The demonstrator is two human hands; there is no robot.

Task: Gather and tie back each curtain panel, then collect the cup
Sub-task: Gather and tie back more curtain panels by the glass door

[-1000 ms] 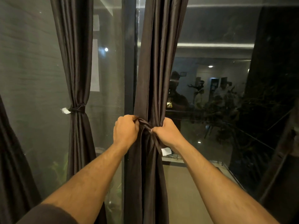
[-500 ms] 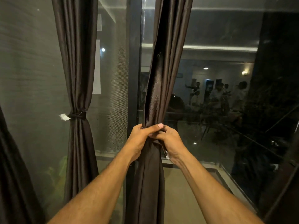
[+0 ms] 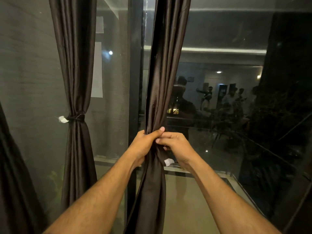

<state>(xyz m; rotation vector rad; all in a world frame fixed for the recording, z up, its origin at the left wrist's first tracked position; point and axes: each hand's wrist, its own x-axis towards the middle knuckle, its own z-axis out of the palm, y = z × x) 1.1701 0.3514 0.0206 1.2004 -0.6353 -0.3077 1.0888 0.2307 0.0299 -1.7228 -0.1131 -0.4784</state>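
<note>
A dark brown curtain panel (image 3: 162, 81) hangs in the middle, bunched into a narrow column. My left hand (image 3: 145, 142) is wrapped around the bunch at waist height. My right hand (image 3: 177, 147) pinches the dark tie strap (image 3: 161, 156) at the same spot; a white tag (image 3: 168, 162) on the strap's end hangs just below. To the left, a second panel (image 3: 74, 65) is bound by its own tie (image 3: 76, 118) with a white tag. No cup is in view.
A dark window frame post (image 3: 134, 65) stands behind the middle panel, with glass panes on both sides. The right pane (image 3: 236, 115) reflects a lit room with people. More dark curtain fabric (image 3: 10, 166) hangs at the far left edge.
My hands have closed in together on the middle panel, squeezing it into a tighter bunch. The left thumb now lies over the front, and the strap's tagged end hangs under my right hand.
</note>
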